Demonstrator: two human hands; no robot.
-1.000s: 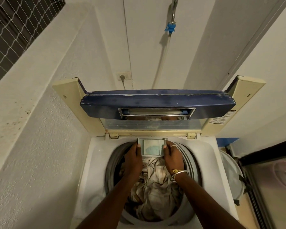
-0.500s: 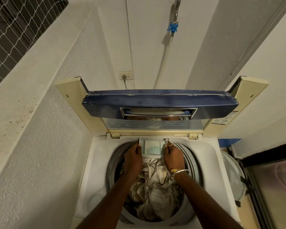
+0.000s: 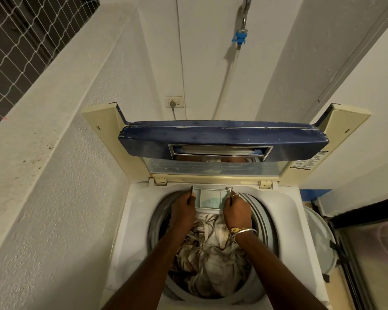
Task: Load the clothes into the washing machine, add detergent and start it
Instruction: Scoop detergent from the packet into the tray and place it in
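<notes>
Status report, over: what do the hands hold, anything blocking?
Left hand and right hand grip the detergent drawer by its sides. Blue powder inside. Clothes loaded below, lid up. No obstruction seen.

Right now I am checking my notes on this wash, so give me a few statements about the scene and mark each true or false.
1. The left hand and the right hand both hold the detergent drawer, one at each side. True.
2. The drawer is empty. False: bluish powder lies in it.
3. The drum holds clothes. True.
4. The machine's lid stands open. True.
5. The right wrist is bare. False: a bangle rings it.
</notes>
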